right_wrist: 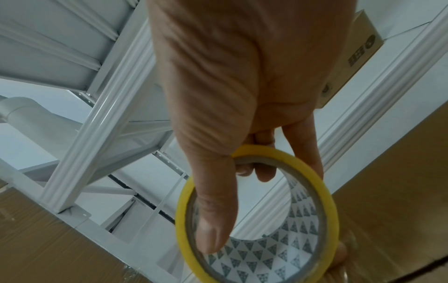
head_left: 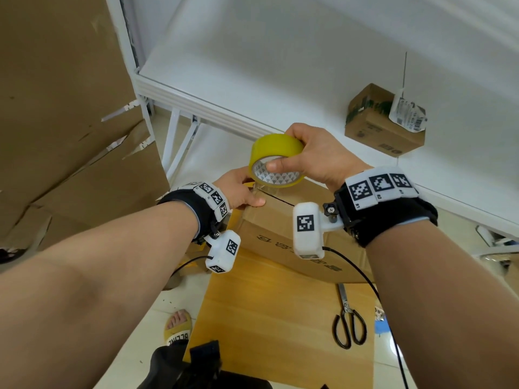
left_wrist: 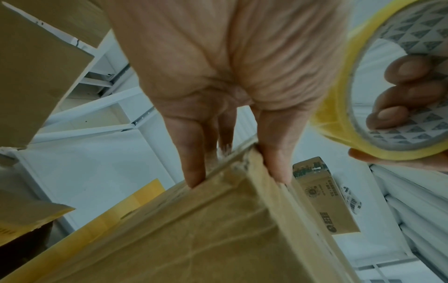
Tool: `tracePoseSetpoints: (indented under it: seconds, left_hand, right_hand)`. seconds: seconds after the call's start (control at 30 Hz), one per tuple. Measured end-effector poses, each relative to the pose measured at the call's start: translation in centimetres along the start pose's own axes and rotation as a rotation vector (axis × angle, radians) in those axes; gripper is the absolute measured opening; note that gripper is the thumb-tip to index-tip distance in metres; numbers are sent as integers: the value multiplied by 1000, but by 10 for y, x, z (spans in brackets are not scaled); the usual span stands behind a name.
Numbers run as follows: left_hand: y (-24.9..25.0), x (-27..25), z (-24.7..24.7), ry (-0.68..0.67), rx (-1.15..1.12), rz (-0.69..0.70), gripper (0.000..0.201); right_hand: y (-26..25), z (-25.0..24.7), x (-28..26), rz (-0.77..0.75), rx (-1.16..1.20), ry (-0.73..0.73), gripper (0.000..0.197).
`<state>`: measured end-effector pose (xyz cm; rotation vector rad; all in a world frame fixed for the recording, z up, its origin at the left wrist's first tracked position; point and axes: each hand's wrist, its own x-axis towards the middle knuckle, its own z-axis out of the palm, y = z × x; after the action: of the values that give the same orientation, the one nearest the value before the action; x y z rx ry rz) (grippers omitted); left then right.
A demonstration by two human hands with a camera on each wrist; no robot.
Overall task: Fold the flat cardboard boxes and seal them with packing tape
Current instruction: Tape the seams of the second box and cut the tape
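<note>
A brown cardboard box (head_left: 280, 223) lies on a yellowish board (head_left: 266, 318). My left hand (head_left: 243, 189) clasps its far left corner, thumb on the top face and fingers (left_wrist: 194, 172) down the side (left_wrist: 206, 229). My right hand (head_left: 317, 155) grips a yellow tape roll (head_left: 276, 161) just above that corner, thumb (right_wrist: 213, 220) inside the core and fingers over the rim (right_wrist: 324, 191). A short stretch of clear tape (head_left: 262, 189) runs from the roll down to the corner under the left hand. The top flaps' seam shows as a dark line.
Black-handled scissors (head_left: 349, 324) lie on the board at the right. A small printed box (head_left: 384, 122) with a labelled packet sits on the white shelf (head_left: 252, 66) behind. Large flat cardboard sheets (head_left: 64, 122) lean at the left. A sandalled foot (head_left: 178, 325) stands beside the board.
</note>
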<state>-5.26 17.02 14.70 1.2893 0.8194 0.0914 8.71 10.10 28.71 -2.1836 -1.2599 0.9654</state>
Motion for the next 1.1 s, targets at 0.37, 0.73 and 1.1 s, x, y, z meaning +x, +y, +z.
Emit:
tracePoseSetpoints:
  seconds: [0.37,0.73,1.1]
  left_hand:
    - [-3,-9,9,-44,-34,34,51]
    - [-8,-11,11,-50,-30,63,47]
    - [-5,-16,-1,-5,-70,59,46]
  right_hand:
    - [24,-4,-28,26,72,-17,41]
    - [50,0,-44,72,136,4,40]
    - [84,-42,-68,171,54,80,41]
